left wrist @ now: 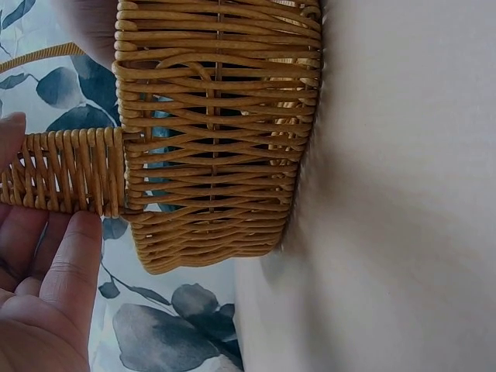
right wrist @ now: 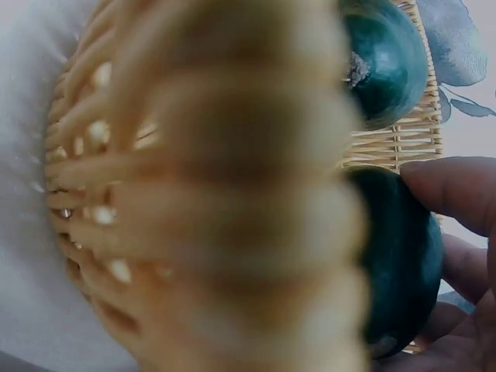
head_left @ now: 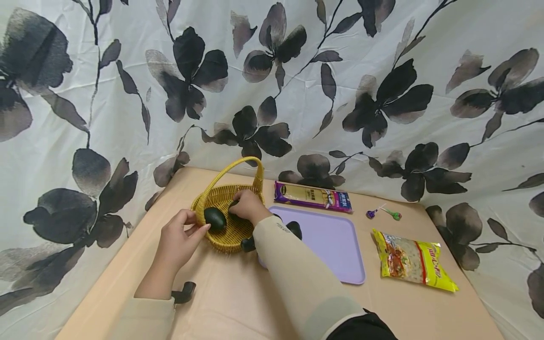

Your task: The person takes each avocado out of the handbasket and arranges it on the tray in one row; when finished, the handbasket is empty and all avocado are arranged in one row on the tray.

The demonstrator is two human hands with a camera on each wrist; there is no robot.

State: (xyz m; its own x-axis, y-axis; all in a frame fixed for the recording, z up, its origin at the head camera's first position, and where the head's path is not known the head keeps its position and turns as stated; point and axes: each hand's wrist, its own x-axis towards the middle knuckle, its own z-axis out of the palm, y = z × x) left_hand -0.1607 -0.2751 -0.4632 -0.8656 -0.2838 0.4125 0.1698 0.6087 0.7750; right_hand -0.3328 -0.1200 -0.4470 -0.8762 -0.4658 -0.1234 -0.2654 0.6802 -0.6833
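A yellow wicker basket (head_left: 225, 246) with a tall arched handle (head_left: 259, 181) stands at the left of the table. My left hand (head_left: 180, 238) pinches the handle's near base between thumb and fingers; the left wrist view shows the woven handle strip (left wrist: 70, 172) between them. Inside the basket, near that base, lies a glossy dark green oval fruit (head_left: 215, 218). Reaching in over the right rim, my right hand (head_left: 250, 206) grips a second dark green fruit (right wrist: 407, 263), mostly hidden by the fingers in the head view. The first fruit (right wrist: 387, 62) sits beside it in the right wrist view.
A lavender tray (head_left: 335, 245) lies right of the basket, partly under my right sleeve. Behind it is a purple noodle packet (head_left: 313, 196). Two lollipops (head_left: 382, 213) and a yellow food bag (head_left: 412, 259) lie farther right. A floral curtain (head_left: 323, 94) hangs along the table's back.
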